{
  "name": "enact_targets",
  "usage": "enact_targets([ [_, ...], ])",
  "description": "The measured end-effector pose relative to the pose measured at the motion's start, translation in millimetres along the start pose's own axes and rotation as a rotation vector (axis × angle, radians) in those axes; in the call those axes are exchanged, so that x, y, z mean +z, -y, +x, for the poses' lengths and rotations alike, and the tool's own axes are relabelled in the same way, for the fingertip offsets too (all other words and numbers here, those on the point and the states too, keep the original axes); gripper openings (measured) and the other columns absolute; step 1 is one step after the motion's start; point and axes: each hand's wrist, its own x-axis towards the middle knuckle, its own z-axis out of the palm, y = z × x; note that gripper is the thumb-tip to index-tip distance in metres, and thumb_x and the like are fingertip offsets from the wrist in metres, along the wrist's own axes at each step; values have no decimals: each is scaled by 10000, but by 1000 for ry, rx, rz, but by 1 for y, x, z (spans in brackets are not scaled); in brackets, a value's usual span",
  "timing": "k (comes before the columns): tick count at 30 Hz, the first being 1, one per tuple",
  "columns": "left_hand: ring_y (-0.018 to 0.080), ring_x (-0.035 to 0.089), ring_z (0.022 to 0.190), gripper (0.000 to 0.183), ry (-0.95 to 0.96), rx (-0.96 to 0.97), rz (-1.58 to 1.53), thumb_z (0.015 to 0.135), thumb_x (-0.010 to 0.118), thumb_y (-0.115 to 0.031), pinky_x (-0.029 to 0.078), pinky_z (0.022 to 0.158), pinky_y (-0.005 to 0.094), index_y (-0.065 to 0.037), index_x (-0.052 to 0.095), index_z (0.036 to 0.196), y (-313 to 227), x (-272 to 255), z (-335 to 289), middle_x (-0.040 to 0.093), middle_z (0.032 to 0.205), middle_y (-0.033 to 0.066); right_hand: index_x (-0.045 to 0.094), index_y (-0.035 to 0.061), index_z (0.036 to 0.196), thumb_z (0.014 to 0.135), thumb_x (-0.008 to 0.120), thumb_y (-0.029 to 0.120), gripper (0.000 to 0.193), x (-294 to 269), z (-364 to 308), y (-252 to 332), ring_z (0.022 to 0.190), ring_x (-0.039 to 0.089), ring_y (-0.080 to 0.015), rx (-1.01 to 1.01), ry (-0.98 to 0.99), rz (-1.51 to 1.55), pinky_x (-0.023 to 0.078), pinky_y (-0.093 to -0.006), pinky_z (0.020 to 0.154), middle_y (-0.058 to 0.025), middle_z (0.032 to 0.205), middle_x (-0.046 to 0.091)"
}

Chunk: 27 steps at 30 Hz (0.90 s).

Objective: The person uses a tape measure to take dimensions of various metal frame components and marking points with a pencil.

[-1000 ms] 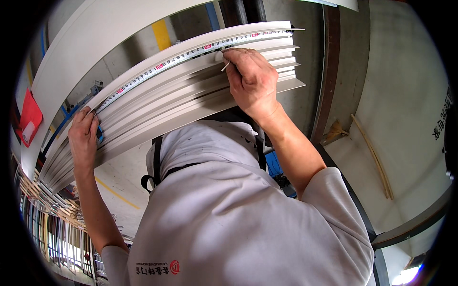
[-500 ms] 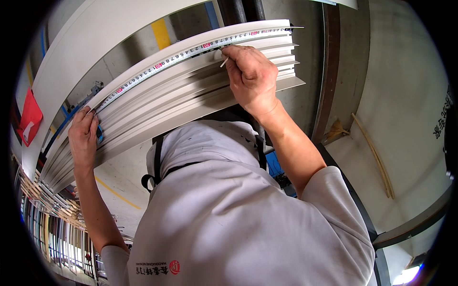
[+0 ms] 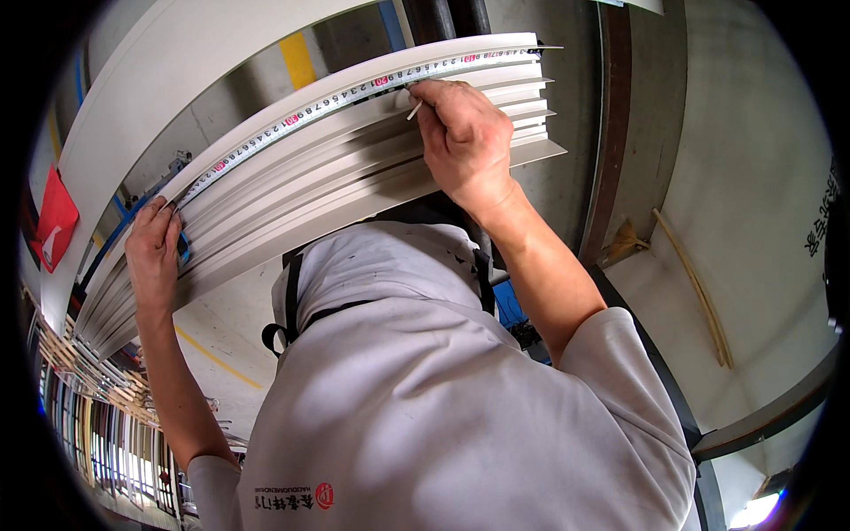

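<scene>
A long pale ridged metal profile [image 3: 292,190] lies across in front of me. Along its far edge runs the extended tape measure blade [image 3: 336,100], its end at the profile's right end. My left hand [image 3: 154,257] is closed around the tape measure near the profile's left part; a bit of the blue case [image 3: 184,248] shows beside the fingers, the rest hidden. My right hand [image 3: 469,142] pinches a thin pen-like stick, whose pale end [image 3: 414,111] sticks out under the fingers. Its fingertips are at the blade's near edge, right of the middle.
Beyond the profile curves a wide pale panel [image 3: 133,106] with a red piece [image 3: 56,219] on its left end. Racked long bars [image 3: 124,442] stand at lower left. To the right are a brown upright beam [image 3: 611,133] and thin wooden strips [image 3: 695,288].
My right hand has shifted very slightly up and to the left, still at the blade. The left hand and the tape stay nearly in place.
</scene>
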Motion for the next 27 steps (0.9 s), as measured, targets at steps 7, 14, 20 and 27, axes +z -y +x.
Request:
enact_targets([
  [7, 385, 647, 1071, 242, 3, 5, -13, 949, 638, -78, 497, 958, 394, 84, 683, 1123, 3, 0, -1, 661, 1217, 240, 692, 15, 989, 793, 662, -130, 245, 2, 0, -2, 815, 696, -314, -35, -16, 11, 563, -365, 719, -142, 901, 716],
  [14, 384, 650, 1064, 242, -8, 23, 30, 950, 641, -85, 503, 950, 392, 79, 686, 1121, 3, -1, 0, 665, 1213, 231, 669, 13, 1003, 728, 627, -144, 319, 0, 1, -4, 836, 660, -345, -46, 35, 36, 548, -402, 746, -150, 923, 695],
  [20, 330, 684, 1028, 229, -6, 61, 67, 962, 643, -74, 527, 919, 356, 87, 678, 1121, 6, 0, 1, 678, 1207, 213, 656, 8, 998, 703, 610, -144, 335, 4, 0, -5, 851, 630, -368, -38, 23, 62, 534, -431, 758, -159, 919, 675],
  [27, 378, 652, 1064, 236, -4, 26, 23, 950, 651, -102, 506, 944, 393, 76, 693, 1098, 3, 0, 1, 672, 1200, 224, 649, 9, 995, 727, 631, -138, 306, 2, 2, -3, 848, 626, -365, -40, 43, 65, 530, -424, 748, -156, 927, 669],
])
